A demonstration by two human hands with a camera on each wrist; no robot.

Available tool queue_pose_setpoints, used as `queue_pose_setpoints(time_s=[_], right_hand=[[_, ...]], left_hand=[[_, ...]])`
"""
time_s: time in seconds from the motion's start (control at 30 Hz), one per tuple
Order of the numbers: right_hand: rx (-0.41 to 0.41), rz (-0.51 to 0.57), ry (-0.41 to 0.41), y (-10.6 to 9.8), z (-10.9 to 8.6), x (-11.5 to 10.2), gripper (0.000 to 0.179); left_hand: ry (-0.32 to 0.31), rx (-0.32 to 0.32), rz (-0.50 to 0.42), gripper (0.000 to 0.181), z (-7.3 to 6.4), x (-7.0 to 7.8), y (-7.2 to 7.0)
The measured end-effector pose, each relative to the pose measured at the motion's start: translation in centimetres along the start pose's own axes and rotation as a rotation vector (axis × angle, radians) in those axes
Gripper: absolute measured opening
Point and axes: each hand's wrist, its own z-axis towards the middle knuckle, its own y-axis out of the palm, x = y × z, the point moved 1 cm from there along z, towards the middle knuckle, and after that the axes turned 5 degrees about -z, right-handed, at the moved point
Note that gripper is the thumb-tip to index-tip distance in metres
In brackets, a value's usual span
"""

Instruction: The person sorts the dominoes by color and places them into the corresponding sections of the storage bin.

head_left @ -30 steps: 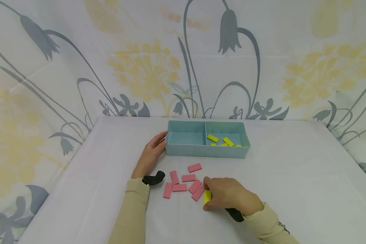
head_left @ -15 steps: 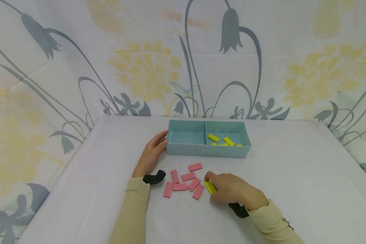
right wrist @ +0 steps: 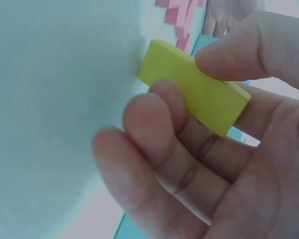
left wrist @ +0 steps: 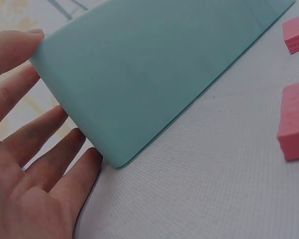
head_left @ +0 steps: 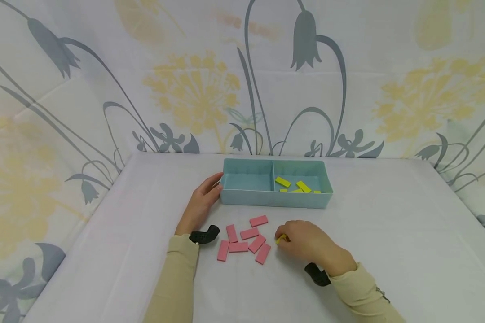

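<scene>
My right hand (head_left: 309, 242) pinches a yellow block (right wrist: 194, 87) between thumb and fingers, just right of the pink blocks. In the head view, the fingers cover most of that block. At the left end of a teal two-compartment box (head_left: 246, 198), my left hand (head_left: 200, 204) rests with its fingers extended. The left wrist view shows those fingertips touching the end wall of the box (left wrist: 119, 89). Several pink blocks (head_left: 238, 247) lie loosely grouped on the table between the two hands.
Inside the box's right compartment lie several yellow blocks (head_left: 283, 182); its left compartment (head_left: 247, 175) shows a bare floor. White cloth (head_left: 388, 233) covers the table, and a flower-patterned curtain (head_left: 210, 80) hangs behind it. Each wrist wears a black strap device (head_left: 204, 235).
My right hand has picked the yellow block up from beside the pink ones, moved slightly away and turned it. Two pink blocks shifted slightly apart. My left hand stays at the box.
</scene>
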Motion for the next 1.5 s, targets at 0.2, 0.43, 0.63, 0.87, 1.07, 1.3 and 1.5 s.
queue_pose_setpoints(time_s=[0.2, 0.43, 0.63, 0.87, 1.07, 1.3, 1.5], right_hand=[[0.100, 0.059, -0.012, 0.0, 0.4, 0.9, 0.009], [0.162, 0.183, -0.006, -0.4, 0.8, 2.2, 0.016], [0.230, 0.325, 0.001, -0.6, 0.8, 3.2, 0.026], [0.356, 0.397, 0.046, -0.8, 0.9, 4.3, 0.026], [0.469, 0.459, 0.092, -1.1, 0.8, 5.0, 0.018], [0.491, 0.634, 0.102, -1.1, 0.8, 5.9, 0.022], [0.513, 0.656, 0.140, -1.3, 0.8, 6.8, 0.029]], left_hand=[[0.004, 0.027, 0.024, 0.042, 0.5, -1.4, -0.5], [0.007, 0.028, 0.049, 0.040, 0.5, -1.6, -0.5], [0.009, 0.031, 0.059, 0.041, 0.6, -1.5, -0.4], [0.013, 0.028, 0.077, 0.043, 0.6, -1.6, -0.4], [0.006, 0.030, 0.074, 0.044, 0.6, -1.7, -0.4], [-0.012, 0.025, 0.077, 0.045, 0.1, -0.4, 0.0], [-0.013, 0.017, 0.097, 0.050, -0.4, 0.7, 0.3]])
